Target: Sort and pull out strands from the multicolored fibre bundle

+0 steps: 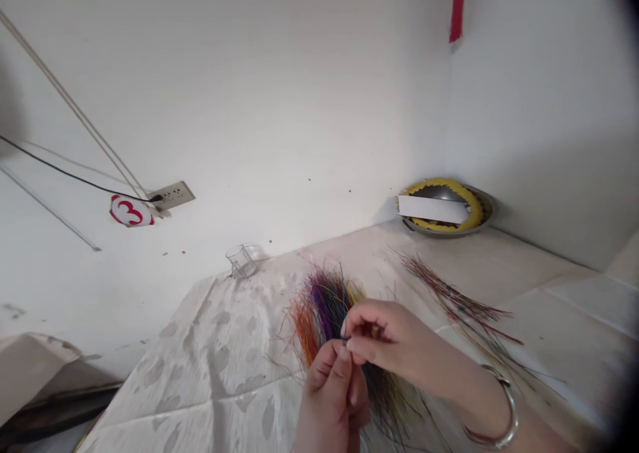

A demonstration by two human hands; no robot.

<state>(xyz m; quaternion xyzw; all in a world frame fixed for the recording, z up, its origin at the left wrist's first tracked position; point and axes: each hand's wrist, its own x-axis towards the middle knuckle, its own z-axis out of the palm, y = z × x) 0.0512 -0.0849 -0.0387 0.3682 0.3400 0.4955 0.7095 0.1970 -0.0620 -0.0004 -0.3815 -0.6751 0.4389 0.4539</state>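
Two bare hands work at one fan of fine dyed strands point(324, 320), head view. Right hand point(394, 336), metal bangle point(509, 416) on wrist: thumb and forefinger almost closed, pinching a single thin blue strand point(343, 306). Left hand point(332, 393): fingers curled up against the fan's near part, grip hidden. Fan sits just over a mottled white cloth point(200, 346), mid-table. Strands judged light, springy, apt to tangle; best taken low, few at a time. Looser red-and-green strands point(456, 303) lie right of the hands. Glass cup point(240, 261) at far left edge; metal dish point(446, 207) with yellow scalloped ring far right, against the wall. Cloth runs on left of the hands.
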